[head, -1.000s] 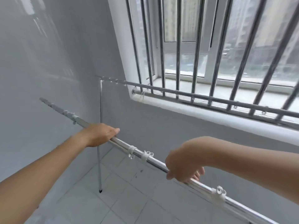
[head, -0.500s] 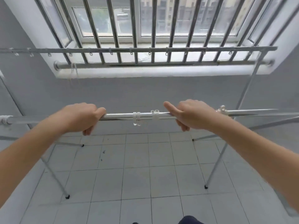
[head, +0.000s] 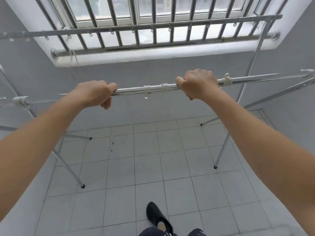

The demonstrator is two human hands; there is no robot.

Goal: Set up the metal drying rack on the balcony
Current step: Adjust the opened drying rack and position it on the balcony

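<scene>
Your left hand (head: pixel 95 93) and right hand (head: pixel 198 85) are both wrapped around the near top rail (head: pixel 136 90) of the metal drying rack, fingers closed over the bar from above, the two hands well apart. Between them on the rail sit two white plastic clips (head: pixel 164 87), and another clip sits just beside your right hand on its outer side. The rack stands on the tiled floor (head: pixel 146 167), its legs splayed, black-capped feet (head: pixel 83 186) touching the tiles on both sides. The far rail (head: pixel 153 25) with small hooks runs just in front of the barred window (head: pixel 127 19). Your black shoe (head: pixel 156 217) is planted on the tiles below.
</scene>
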